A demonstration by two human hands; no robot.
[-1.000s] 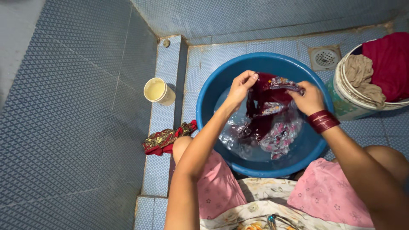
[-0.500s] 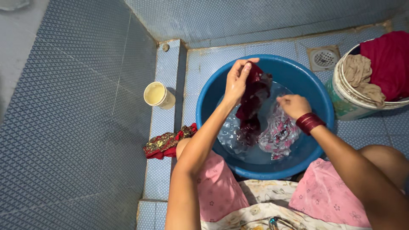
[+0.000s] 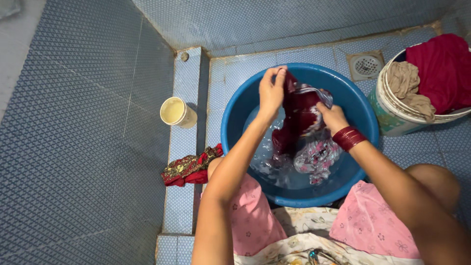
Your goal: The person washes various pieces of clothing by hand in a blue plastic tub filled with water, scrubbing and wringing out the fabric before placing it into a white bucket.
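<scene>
Mid-wash: left hand (image 3: 271,93) pinches top edge of wet cloth (image 3: 299,122), right hand (image 3: 332,117) clamps it just beside. Cloth hangs below both into basin (image 3: 235,105) water. Next prob. needs tight 2-hand grip to rub/wring.

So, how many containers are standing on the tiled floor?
3: the round blue plastic basin under the hands, the white bucket of clothes at right, and the small cream cup on the left ledge.
</scene>
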